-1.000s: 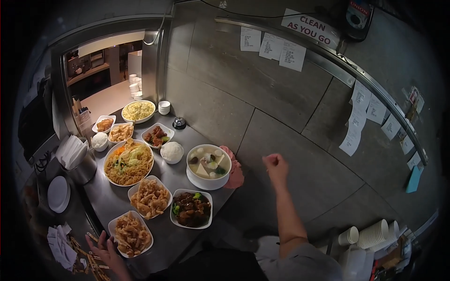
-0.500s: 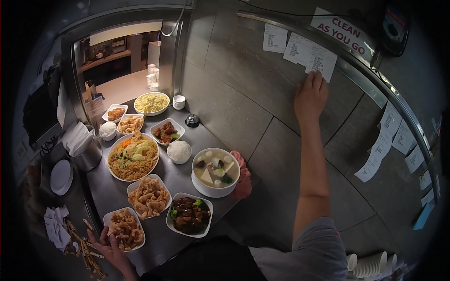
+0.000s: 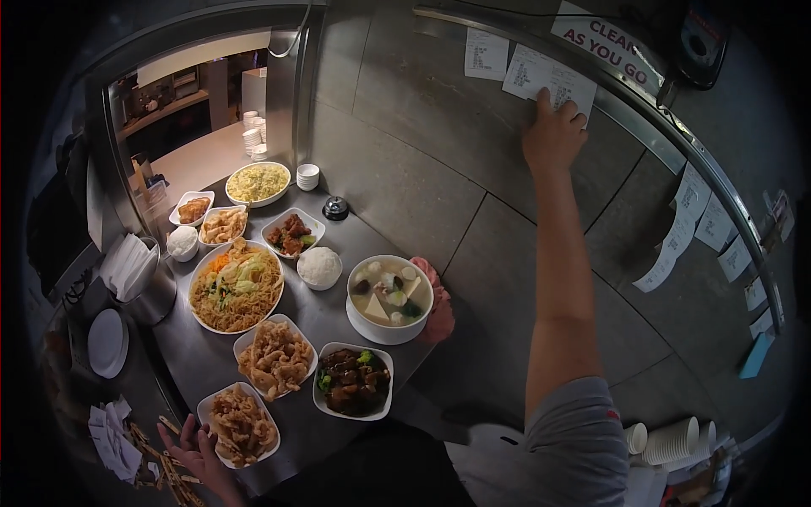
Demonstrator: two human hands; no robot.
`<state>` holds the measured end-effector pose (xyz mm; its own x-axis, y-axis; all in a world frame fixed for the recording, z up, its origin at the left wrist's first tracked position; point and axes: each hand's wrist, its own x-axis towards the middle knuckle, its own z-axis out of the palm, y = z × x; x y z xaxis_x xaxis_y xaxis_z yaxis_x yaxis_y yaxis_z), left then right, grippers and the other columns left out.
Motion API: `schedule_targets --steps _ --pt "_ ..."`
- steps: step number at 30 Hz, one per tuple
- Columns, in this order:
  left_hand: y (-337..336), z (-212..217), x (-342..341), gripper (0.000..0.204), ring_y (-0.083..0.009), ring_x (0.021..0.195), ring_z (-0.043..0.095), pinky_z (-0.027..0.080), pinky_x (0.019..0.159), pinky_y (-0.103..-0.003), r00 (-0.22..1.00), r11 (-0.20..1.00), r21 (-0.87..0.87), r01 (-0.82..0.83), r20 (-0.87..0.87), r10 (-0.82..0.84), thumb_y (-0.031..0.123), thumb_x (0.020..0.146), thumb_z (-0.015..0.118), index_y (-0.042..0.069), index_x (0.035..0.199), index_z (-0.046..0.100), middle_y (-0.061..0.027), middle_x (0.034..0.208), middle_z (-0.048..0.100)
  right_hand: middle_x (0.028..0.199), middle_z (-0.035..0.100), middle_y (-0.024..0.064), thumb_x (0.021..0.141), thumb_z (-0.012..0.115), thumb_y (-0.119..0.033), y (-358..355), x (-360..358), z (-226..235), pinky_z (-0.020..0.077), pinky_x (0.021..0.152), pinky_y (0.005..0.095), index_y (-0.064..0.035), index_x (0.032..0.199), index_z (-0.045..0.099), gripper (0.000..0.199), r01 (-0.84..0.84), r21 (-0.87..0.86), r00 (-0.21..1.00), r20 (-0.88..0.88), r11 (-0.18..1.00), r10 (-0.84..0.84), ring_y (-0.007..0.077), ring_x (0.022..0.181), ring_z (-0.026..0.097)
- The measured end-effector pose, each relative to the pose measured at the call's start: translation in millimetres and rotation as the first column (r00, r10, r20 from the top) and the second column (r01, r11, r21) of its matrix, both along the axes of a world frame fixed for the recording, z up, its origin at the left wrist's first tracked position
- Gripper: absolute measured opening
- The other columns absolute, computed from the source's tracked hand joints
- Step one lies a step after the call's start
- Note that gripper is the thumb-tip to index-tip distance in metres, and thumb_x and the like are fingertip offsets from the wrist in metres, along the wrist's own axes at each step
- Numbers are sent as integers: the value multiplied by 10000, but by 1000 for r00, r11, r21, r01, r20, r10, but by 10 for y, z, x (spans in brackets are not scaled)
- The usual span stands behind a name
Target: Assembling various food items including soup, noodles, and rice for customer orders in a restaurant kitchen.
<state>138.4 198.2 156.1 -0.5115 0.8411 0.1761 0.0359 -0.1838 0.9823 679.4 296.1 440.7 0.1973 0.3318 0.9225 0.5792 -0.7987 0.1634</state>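
Observation:
My right hand (image 3: 555, 135) reaches up to the wall, where paper order slips (image 3: 545, 74) hang from a metal rail. Its index finger is stretched onto the slips near where two overlap; the other fingers bend loosely and grip nothing. Low on the left, my left hand (image 3: 201, 456) is held with fingers apart beside a white square dish of fried strips (image 3: 240, 425). Whether it touches the rim I cannot tell. Close by are a second dish of fried pieces (image 3: 276, 358) and a dish of dark sauced meat with broccoli (image 3: 355, 381).
A steel counter (image 3: 291, 427) also bears a noodle platter (image 3: 238, 288), tofu soup (image 3: 389, 291), rice bowls (image 3: 320, 268), fried rice (image 3: 258, 183) and a bell (image 3: 335, 208). Clothespins (image 3: 182, 484) and crumpled papers (image 3: 115, 438) lie lower left. Stacked cups (image 3: 673, 441) stand lower right.
My right hand has shifted from the lower edge of the right slip toward its left side, index finger now extended. My left hand stays beside the fried dish. The whole view has shifted slightly.

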Motion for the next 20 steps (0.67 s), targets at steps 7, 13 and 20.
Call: schedule_targets --steps 7,13,20 --pt "191 212 -7 617 -169 916 532 434 821 -281 993 992 54 113 30 -115 62 859 477 117 1387 163 -153 1122 498 1319 283 183 742 659 -334 -138 82 -604 295 969 451 -74 1277 392 653 82 -53 994 80 995 -77 355 1198 307" --pt "360 396 202 697 -156 910 543 450 793 -271 877 879 141 455 103 -470 13 812 517 91 1390 135 -142 1115 502 1257 397 215 774 639 -306 33 -64 -609 320 970 421 -28 1278 387 628 -324 125 939 -82 938 335 350 1177 378" --pt "562 750 625 901 -286 1230 337 284 1012 -425 746 618 427 660 -272 -608 183 728 714 70 1385 108 -170 1348 268 1289 397 199 755 656 -319 -317 -2727 -1384 314 990 446 -32 1293 384 668 -722 -691 496 -475 41 727 353 1175 402"
